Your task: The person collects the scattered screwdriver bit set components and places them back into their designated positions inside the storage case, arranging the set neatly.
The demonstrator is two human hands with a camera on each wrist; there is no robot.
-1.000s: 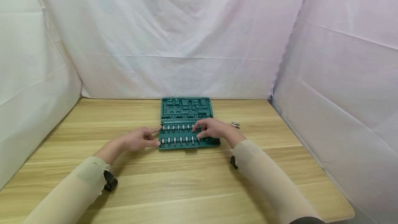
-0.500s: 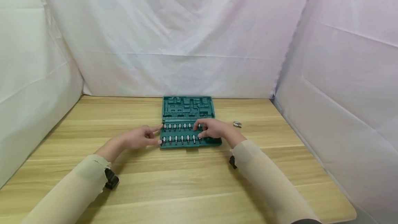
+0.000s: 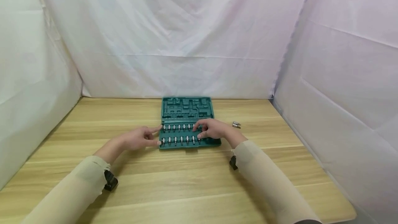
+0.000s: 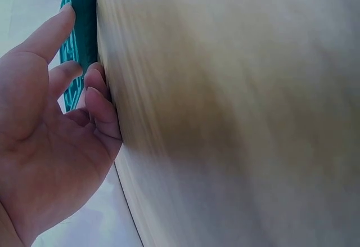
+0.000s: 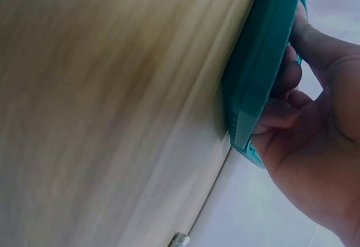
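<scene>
A green plastic case (image 3: 178, 133) lies unfolded on the wooden table, two rows of silver bit sockets seated in its near half. My left hand (image 3: 136, 139) touches the case's left edge with straight forefinger and thumb; in the left wrist view its other fingers (image 4: 101, 109) bend by the case's side. Over the right part of the tray rests my right hand (image 3: 214, 129), loosely bent, forefinger and thumb apart with a gap between them. It covers the tray's right end. The right wrist view shows its fingers (image 5: 281, 112) inside the case wall (image 5: 256, 72).
The case's molded lid (image 3: 187, 108) leans back behind the tray. Two loose bit sockets (image 3: 236, 124) lie on the table (image 3: 174, 189) right of the case. White cloth (image 3: 180, 37) hangs at the back and both sides.
Both hands hold their places at the case. The head view shifts slightly; nothing else visibly moves.
</scene>
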